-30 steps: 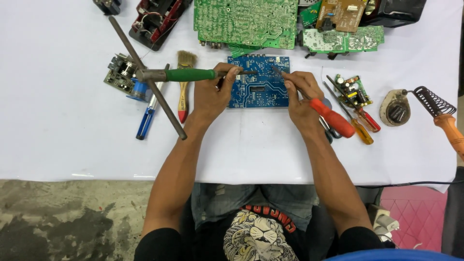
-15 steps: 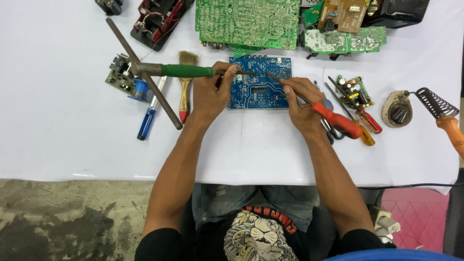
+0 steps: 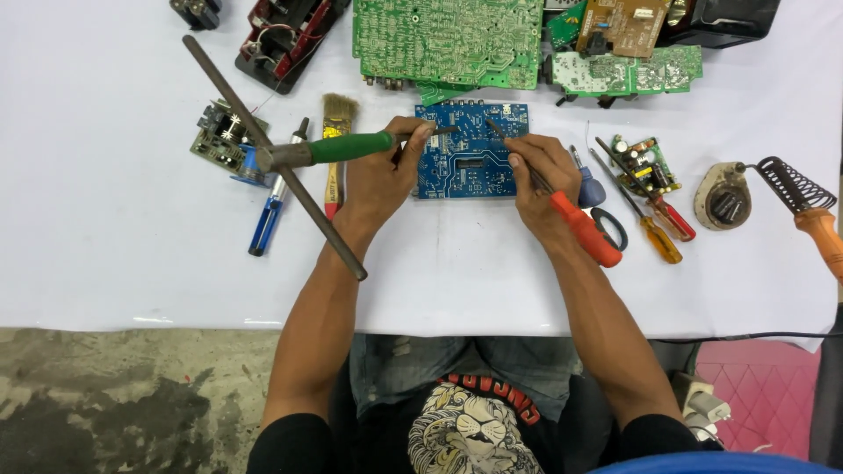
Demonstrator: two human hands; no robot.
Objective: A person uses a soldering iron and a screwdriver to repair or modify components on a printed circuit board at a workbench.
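Blue circuit board (image 3: pixel 470 162) lies flat on the white table (image 3: pixel 105 246), its long axis running left to right, directly ahead of both sets of fingers and between the two hands.

Left hand (image 3: pixel 382 180) is clenched around a green-handled T-bar tool (image 3: pixel 342 147). The handle runs sideways out past the thumb to a long grey cross-bar (image 3: pixel 272 158) that lies well to the outer left of the fingers. The working tip reaches inward and rests at the board's upper left edge, just beyond the fingertips.

Right hand (image 3: pixel 544 180) grasps a red-handled screwdriver (image 3: pixel 584 230). The handle trails back toward the wrist and outward; the shaft passes under the fingers and angles up and inward, its tip over the board's upper middle region. Whether the tip touches the board cannot be told.

Both tips converge on the top half of the board, the left from the side, the right from below. The right-hand tip stands nearer the board's centre.

Outboard of the right fingers lie scissors (image 3: pixel 610 230) and two more screwdrivers (image 3: pixel 654 219). Beyond the left fingers lies a paintbrush (image 3: pixel 334 145). Ahead of both, a large green board (image 3: pixel 448 39).
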